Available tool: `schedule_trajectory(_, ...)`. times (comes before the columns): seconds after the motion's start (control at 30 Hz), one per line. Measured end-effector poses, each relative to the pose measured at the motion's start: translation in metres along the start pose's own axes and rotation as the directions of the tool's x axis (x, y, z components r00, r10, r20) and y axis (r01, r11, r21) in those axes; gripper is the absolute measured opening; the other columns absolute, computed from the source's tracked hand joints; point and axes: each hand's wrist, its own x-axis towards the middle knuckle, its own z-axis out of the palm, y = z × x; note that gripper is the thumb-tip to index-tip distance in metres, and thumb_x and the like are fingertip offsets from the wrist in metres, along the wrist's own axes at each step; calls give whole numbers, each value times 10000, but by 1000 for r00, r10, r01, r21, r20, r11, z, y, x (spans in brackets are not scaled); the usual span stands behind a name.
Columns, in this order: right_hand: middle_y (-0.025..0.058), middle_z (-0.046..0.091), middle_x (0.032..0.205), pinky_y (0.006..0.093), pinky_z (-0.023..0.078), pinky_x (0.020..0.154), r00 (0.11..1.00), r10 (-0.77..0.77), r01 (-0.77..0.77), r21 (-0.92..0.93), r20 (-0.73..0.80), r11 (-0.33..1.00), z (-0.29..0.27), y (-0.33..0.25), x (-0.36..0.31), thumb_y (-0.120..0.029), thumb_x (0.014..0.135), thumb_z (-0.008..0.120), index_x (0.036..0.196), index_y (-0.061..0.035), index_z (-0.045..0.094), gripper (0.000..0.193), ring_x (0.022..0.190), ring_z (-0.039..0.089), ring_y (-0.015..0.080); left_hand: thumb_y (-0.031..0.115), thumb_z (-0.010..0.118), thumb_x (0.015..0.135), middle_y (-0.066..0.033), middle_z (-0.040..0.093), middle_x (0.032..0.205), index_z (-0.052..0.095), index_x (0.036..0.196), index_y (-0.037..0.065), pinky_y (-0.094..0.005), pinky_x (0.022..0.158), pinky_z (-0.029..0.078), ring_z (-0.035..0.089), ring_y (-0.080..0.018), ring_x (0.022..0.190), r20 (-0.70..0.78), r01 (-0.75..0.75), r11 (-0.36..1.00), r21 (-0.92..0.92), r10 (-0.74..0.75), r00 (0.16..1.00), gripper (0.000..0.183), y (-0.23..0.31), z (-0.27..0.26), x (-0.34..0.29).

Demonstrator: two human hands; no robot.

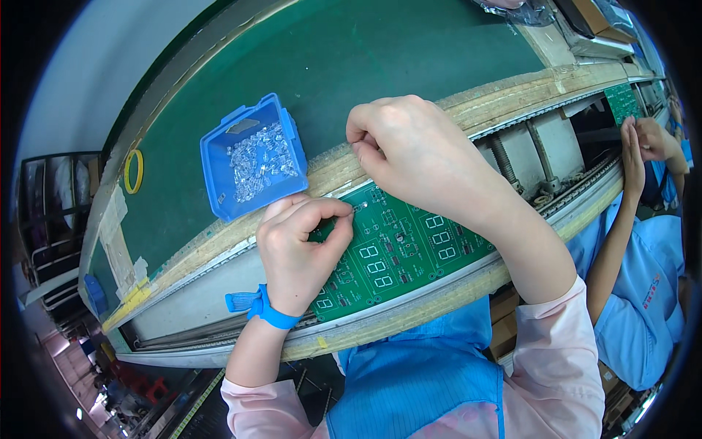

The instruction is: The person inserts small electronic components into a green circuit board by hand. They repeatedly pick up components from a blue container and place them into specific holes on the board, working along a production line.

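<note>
A green circuit board (417, 252) printed with white digit outlines lies in the rail track in front of me. Over its far left part, my left hand (298, 241) pinches thumb and forefinger together close to the surface; whatever sits between the tips is too small to name. My right hand (409, 143) hovers above the wooden rail at the board's far edge, its fingers curled and closed, their contents hidden. To the left of it stands a blue plastic bin (216, 175) holding many small clear parts (259, 161). A blue strap (274, 311) circles my left wrist.
Wooden rails (504, 102) run along both sides of the track. Behind lies a green work surface (351, 66) with a yellow ring (133, 172) at the left. On the right, a co-worker's hands (643, 143) are by another green board (621, 102).
</note>
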Motion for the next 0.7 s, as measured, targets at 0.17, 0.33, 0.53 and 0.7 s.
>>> schedule_trajectory(0.17,240,665,728,471,560,690,1000,-14,14,-1,-7,1000,1,1,0,-6,751,593,763,41,667,88,744,683,393,3,764,702,-55,702,755,734,786,70,-334,643,481,605,-212,720,13,34,999,5,-34,999,112,6,0,2)
schedule_trajectory(0.33,236,672,745,470,560,699,1000,-13,13,-2,-10,1000,3,2,0,-15,761,595,763,36,668,89,747,683,393,-17,750,709,-68,688,763,731,816,51,-346,665,489,596,-224,753,52,-11,1000,15,10,999,128,13,1,6)
schedule_trajectory(0.53,236,676,766,470,557,725,1000,-1,1,14,-1,1000,0,-1,0,-8,776,582,775,41,680,109,764,684,393,-47,702,687,-85,674,768,706,842,21,-370,697,494,577,-255,771,123,-170,983,65,161,979,170,16,0,11)
schedule_trajectory(0.7,237,698,845,457,560,751,999,51,-52,79,13,995,-6,-1,1,-17,790,608,846,54,723,145,808,691,392,-53,688,719,-120,687,783,697,842,4,-373,700,501,595,-285,768,266,-222,952,210,163,950,136,28,-1,23)
